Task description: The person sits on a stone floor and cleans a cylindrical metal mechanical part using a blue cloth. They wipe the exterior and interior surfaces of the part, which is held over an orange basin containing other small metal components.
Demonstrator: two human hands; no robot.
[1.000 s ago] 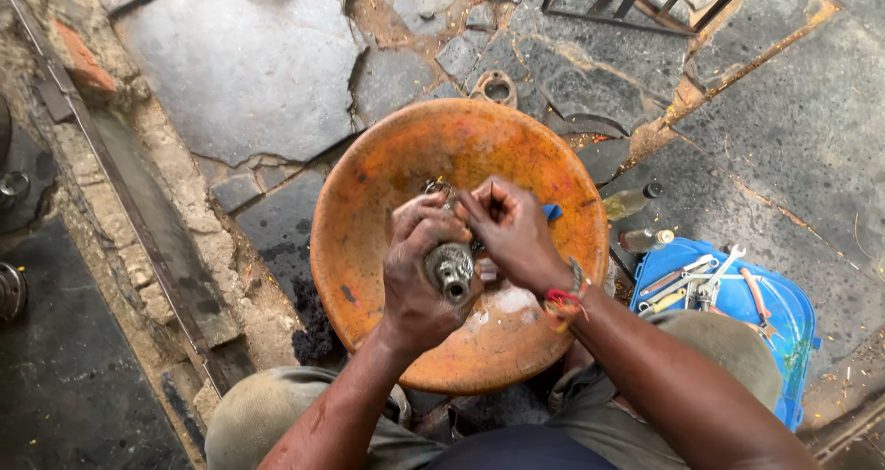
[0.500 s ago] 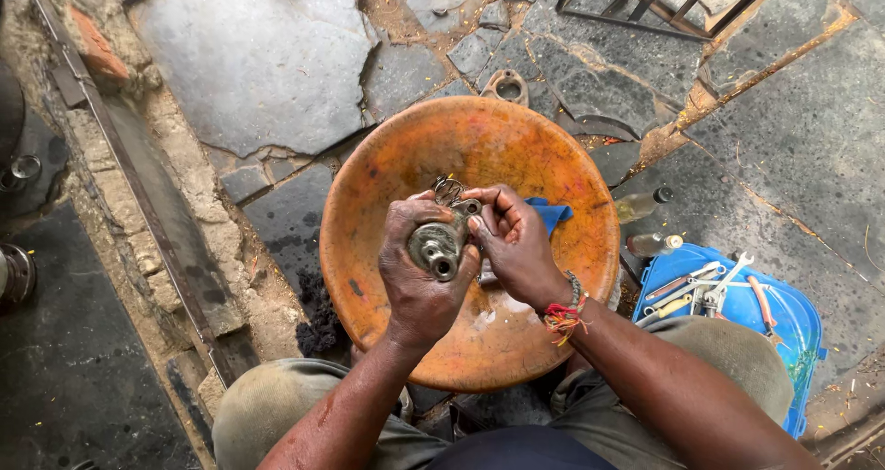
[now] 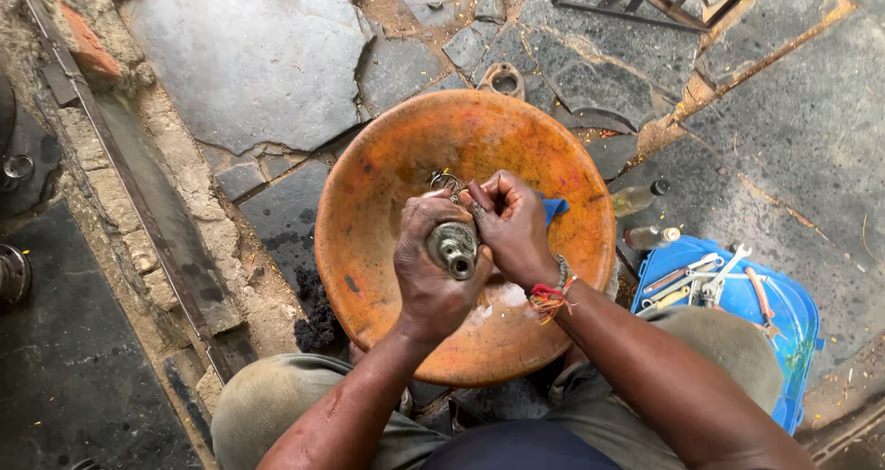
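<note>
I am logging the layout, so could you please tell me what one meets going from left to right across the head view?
Metal rail → orange basin → left hand → metal part → right hand → small bottles → blue tray of tools.

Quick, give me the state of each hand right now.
Left hand: closed around a round grey metal part, held over the orange bowl.
Right hand: fingers curled shut at the top of that part; what they pinch cannot be told.
</note>
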